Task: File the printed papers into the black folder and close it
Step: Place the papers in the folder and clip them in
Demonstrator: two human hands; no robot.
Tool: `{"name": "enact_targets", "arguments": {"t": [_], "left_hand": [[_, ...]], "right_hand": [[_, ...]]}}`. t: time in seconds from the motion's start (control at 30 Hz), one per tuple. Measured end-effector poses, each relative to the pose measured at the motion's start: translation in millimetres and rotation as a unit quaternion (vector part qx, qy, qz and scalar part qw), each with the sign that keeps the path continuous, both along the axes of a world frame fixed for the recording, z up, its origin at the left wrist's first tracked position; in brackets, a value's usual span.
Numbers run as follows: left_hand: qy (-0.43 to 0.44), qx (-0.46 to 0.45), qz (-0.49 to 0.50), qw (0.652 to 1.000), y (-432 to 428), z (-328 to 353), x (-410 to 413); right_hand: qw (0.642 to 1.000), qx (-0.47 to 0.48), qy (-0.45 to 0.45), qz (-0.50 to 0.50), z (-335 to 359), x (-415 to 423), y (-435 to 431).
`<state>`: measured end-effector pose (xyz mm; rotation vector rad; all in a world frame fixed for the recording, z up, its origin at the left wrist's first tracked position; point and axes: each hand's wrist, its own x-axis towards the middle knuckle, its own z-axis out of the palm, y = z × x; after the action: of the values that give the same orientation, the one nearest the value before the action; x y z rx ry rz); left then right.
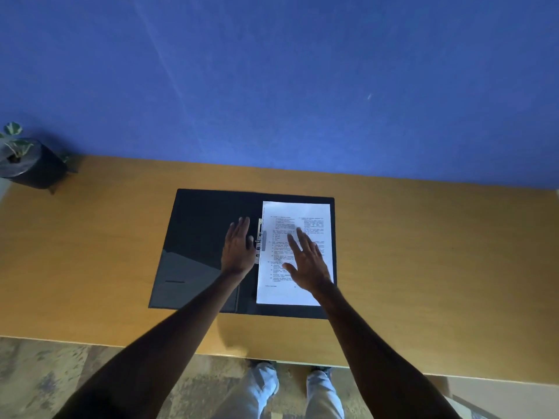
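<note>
Lying open and flat on the wooden desk (423,252), the black folder (193,237) already carries the printed papers (298,213) on its right-hand half, under the fingers of the right hand (307,261), which are spread apart and rest on or just above the top sheet. The left hand (239,249), fingers together and extended, grips nothing; the metal clip (259,243) at the spine sits just beside its thumb side. Whether the clip is fastened over the sheets cannot be told. Judged progress: papers placed, securing uncertain, left cover beyond the left fingertips not yet folded over. A potted plant (21,158) stands well apart
</note>
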<state>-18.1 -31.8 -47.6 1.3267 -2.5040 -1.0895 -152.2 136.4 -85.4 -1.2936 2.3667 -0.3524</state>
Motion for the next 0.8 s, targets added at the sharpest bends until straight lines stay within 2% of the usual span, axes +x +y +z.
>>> {"name": "enact_targets", "arguments": {"t": [0.37,0.53,0.8], "left_hand": [[0.005,0.011,-0.007,1.000,-25,-8,-10],[0.009,0.022,-0.024,0.999,-32,-17,-17],[0.064,0.040,-0.037,0.996,-30,-1,-27]], "right_hand": [[1.000,-0.022,0.012,0.000,-5,3,0],[1.000,-0.001,0.012,0.000,-5,2,1],[1.000,-0.001,0.018,-0.004,-4,3,1]]}}
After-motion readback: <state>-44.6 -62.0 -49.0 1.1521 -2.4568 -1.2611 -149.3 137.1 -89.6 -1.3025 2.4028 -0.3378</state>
